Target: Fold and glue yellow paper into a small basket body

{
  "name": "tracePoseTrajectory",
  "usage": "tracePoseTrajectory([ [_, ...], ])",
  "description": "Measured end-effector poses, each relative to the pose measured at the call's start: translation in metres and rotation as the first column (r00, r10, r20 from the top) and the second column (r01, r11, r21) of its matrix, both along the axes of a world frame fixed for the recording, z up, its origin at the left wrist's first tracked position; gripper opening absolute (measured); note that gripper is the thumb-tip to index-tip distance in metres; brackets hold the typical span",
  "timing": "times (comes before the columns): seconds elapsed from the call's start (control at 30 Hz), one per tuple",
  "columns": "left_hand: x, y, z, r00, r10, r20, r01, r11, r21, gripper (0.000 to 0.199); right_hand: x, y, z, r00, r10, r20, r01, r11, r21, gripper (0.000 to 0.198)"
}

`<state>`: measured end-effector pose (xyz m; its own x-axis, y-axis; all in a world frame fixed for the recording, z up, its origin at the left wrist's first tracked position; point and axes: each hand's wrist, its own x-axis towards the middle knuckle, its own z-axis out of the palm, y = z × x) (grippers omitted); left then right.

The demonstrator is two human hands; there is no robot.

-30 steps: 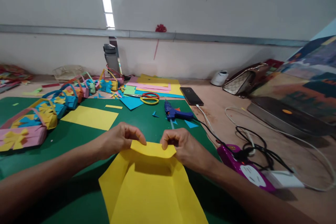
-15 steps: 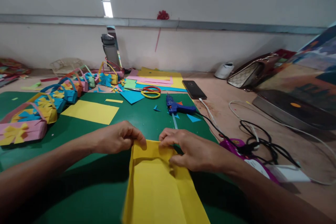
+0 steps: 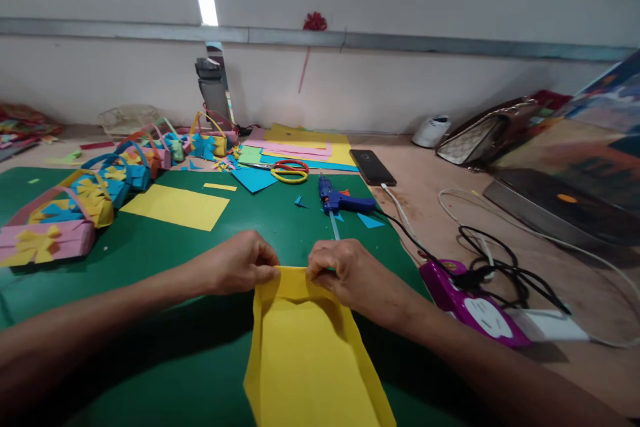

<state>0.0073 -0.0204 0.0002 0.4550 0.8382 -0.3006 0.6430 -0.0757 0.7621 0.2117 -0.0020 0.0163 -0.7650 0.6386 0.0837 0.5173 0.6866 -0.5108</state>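
Note:
A folded sheet of yellow paper [image 3: 310, 353] lies in front of me, its sides and far end turned up like a shallow tray. My left hand [image 3: 245, 263] pinches the far left corner between thumb and fingers. At the far right corner, my right hand [image 3: 350, 273] grips the same folded edge, fingers curled. The near end of the paper runs out of view at the bottom. Just beyond my right hand rests a blue glue gun [image 3: 345, 199] with a clear glue stick in its back. A flat yellow rectangle of paper [image 3: 175, 207] lies beyond my left hand.
Several small paper baskets [image 3: 50, 240] with bows line the left side of the green mat [image 3: 200, 340]. Scissors [image 3: 290, 171] lie near coloured paper sheets [image 3: 305, 140]. A phone [image 3: 373, 167], a purple power strip [image 3: 470, 303] and tangled cables are at the right. A bottle [image 3: 213, 90] stands behind.
My right hand's thumb and fingers have closed nearer the far edge. The left thumb now presses the fold, and the paper's upturned sides have spread slightly. The view has shifted a little.

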Motion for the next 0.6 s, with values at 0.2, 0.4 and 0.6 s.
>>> tracePoseTrajectory([
  [0.2,0.008,-0.003,0.006,0.999,-0.022,-0.036,0.024,0.999,0.044,0.022,-0.003,-0.003,0.008,0.981,-0.12,0.154,0.122,0.993,0.001,0.013],
  [0.4,0.019,-0.007,0.015,0.989,-0.083,-0.121,0.107,0.973,0.205,0.023,-0.006,-0.003,0.004,0.976,-0.057,0.209,0.057,0.998,0.006,0.014],
  [0.6,0.019,-0.005,0.018,0.988,-0.029,-0.154,0.064,0.972,0.224,0.022,-0.006,-0.006,0.009,0.961,-0.134,0.243,0.119,0.99,0.074,0.017],
])
